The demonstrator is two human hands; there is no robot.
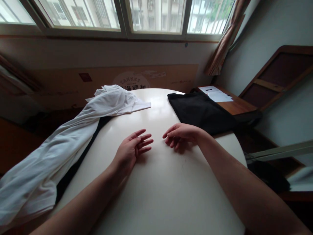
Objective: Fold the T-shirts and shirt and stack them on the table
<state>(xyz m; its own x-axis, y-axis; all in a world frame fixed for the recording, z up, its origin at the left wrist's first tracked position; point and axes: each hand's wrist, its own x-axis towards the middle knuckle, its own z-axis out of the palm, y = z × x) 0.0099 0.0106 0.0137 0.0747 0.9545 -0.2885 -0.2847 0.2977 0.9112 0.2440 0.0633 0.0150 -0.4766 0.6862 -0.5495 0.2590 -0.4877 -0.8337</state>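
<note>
My left hand [134,147] rests palm-up on the white round table [166,192], its fingers spread and nothing in it. Facing it across a small gap, my right hand [179,133] is held low over the tabletop, palm down, with fingers loosely curved apart and empty. Just behind my right hand lies a folded black cloth [201,112]. A crumpled white garment [80,130] drapes over the table's left side, and a strip of black fabric [81,158] shows beneath it. Neither hand touches the white garment.
At the right, papers [217,94] and a pen lie on a brown wooden surface [239,102]. A large cardboard panel [171,78] stands behind the table, under the windows. A wooden chair back [278,78] leans near the right wall. A curtain [227,39] hangs beside the window.
</note>
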